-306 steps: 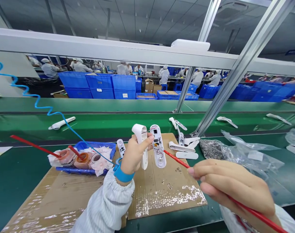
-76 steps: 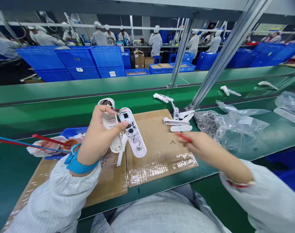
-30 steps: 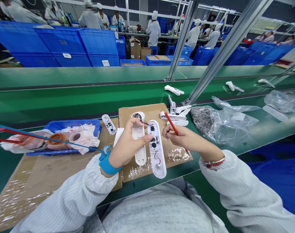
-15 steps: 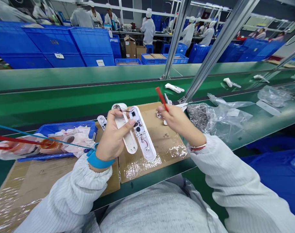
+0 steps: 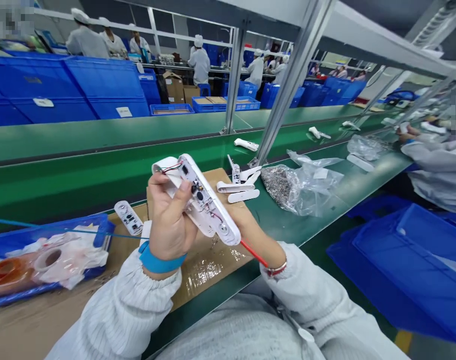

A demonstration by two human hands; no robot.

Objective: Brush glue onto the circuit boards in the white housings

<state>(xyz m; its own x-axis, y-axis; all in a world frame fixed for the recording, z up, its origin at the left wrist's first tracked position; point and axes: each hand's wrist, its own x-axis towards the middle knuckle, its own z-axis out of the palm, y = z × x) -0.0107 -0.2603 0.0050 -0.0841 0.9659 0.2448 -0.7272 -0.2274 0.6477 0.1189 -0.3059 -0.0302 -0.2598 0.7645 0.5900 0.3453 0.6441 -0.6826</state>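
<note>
The one head camera looks forward and down from the person's head, tipped to one side, over the counter [image 5: 299, 235]. The left hand [image 5: 168, 220] sits close in the lower middle; far workers [image 5: 199, 65] line the top, though the wide lens seems to bend the edges.

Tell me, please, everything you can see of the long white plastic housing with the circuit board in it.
The long, round-ended white plastic housing is tilted, open face up, showing a circuit board with black chips and thin red wires, and a round disc near its lower end. The person's left hand grips it, thumb across its face, against a second white plastic shell.
</note>
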